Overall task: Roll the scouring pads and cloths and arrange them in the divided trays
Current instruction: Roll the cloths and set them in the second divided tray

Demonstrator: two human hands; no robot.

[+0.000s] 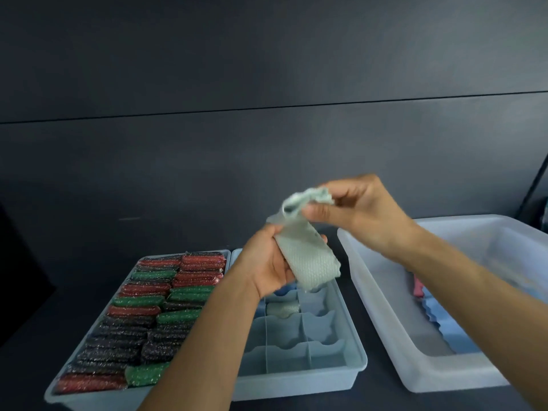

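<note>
The left hand (267, 262) is gripping the lower part of a pale green cloth (308, 259), with the fingers curled round it. The right hand (364, 212) is pinching the crumpled upper end between thumb and fingertips. Both grips are clamped on the cloth, which is hanging in the air, clear of the bench (379, 394). The cloth is showing as a folded strip and is not yet wound into a roll.

Directly below the grip, a divided tray (296, 384) is sitting on the bench. A blue roll (284, 290) and a pale green roll (283, 308) are lying in its compartments just under the left grip. The compartments nearer the person are showing bare dividers.

Left of the grip, a second tray (89, 400) is carrying packed rows of red, green and black rolled scouring pads (142, 315). Right of the grip, a plain bin (415, 372) is holding loose blue cloths (453, 327) and a pink cloth (418, 287).

Assessment: the pad stage is looking complete. The cloth stage is looking early, with the held cloth to roll, the bin to clear and most compartments to fill.
</note>
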